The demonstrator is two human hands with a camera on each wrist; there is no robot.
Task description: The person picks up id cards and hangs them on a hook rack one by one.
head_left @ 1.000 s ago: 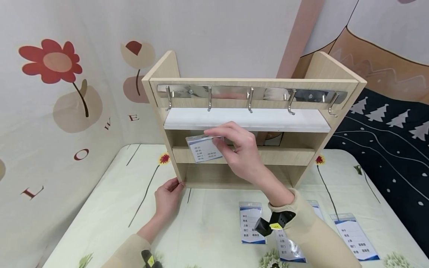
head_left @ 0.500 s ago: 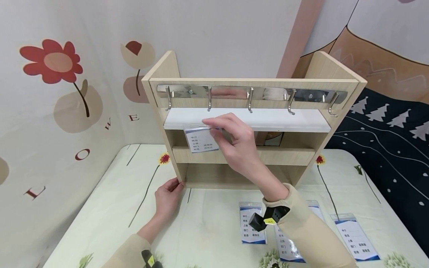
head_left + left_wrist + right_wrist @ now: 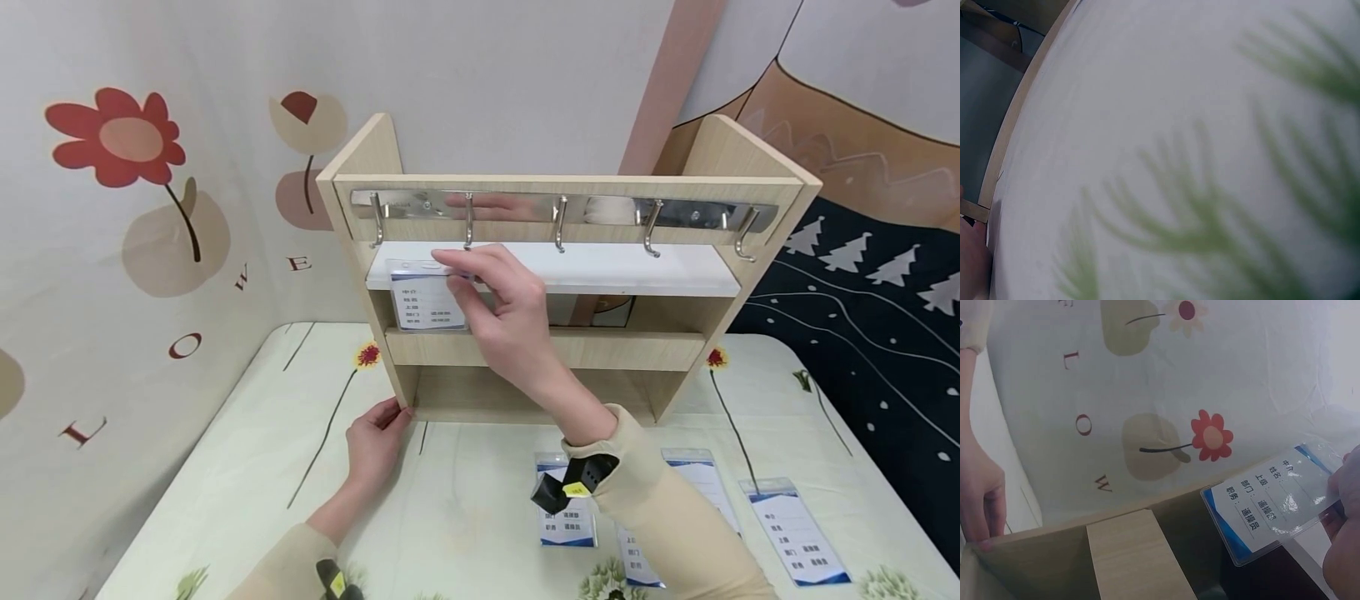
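Observation:
My right hand (image 3: 510, 321) pinches a name badge in a clear plastic sleeve (image 3: 427, 302) by its upper right edge, between thumb and fingers. The badge hangs nearly upright before the white ledge (image 3: 645, 268) of a small wooden shelf (image 3: 570, 350), below the leftmost metal hook (image 3: 377, 221), apart from it. In the right wrist view the printed face of the badge (image 3: 1266, 500) shows, with a blue band along its end. My left hand (image 3: 378, 442) grips the shelf's lower left corner; the right wrist view shows that hand (image 3: 984, 487) at the panel's edge.
A shiny rail (image 3: 517, 205) with several hooks runs across the shelf's upper front. Several more badges (image 3: 798, 533) lie on the flowered tablecloth (image 3: 457, 517) to the front right, partly behind my right forearm. A patterned curtain (image 3: 225, 100) stands behind and left.
My right hand has carried the badge left and upward, toward the leftmost hook, and the badge has turned straighter. The left hand has stayed at the shelf's corner.

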